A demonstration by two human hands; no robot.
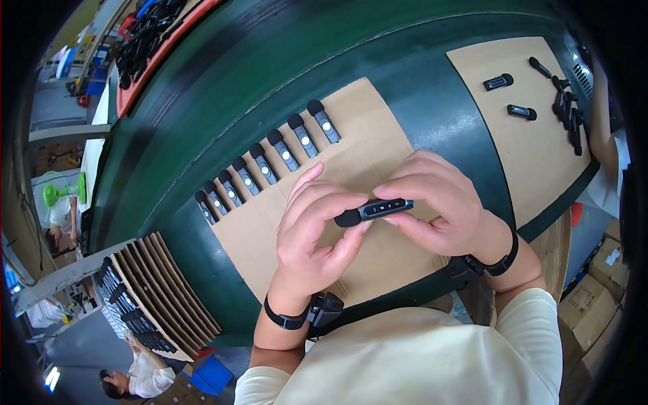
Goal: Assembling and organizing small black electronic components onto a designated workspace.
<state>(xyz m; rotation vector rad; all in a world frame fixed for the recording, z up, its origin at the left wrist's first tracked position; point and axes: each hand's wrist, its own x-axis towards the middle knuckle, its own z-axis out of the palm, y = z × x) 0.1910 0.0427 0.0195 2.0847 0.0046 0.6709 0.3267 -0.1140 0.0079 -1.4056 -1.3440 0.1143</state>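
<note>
Above the cardboard sheet (pixel 253 236), a small black wireless microphone (pixel 386 208) with a rounded foam tip is held level between my two hands. My left hand (pixel 304 233) pinches it near the foam end, thumb below and index finger above. Its other end is gripped by the fingertips of my right hand (pixel 449 202). Small buttons or marks show along its upturned face. Beyond my hands, a slanting row of several similar microphones (pixel 285 152) lies along the sheet's far edge, each with a round white spot and its foam tip pointing away.
On the right, another cardboard sheet (pixel 472 64) bears two separate microphones (pixel 498 82) and a dark cluster, with a person's arm (pixel 599 128) beside it. Stacked cardboard trays (pixel 165 283) stand at lower left. An orange-rimmed bin (pixel 158 57) of black parts sits far left on the green table (pixel 270 40).
</note>
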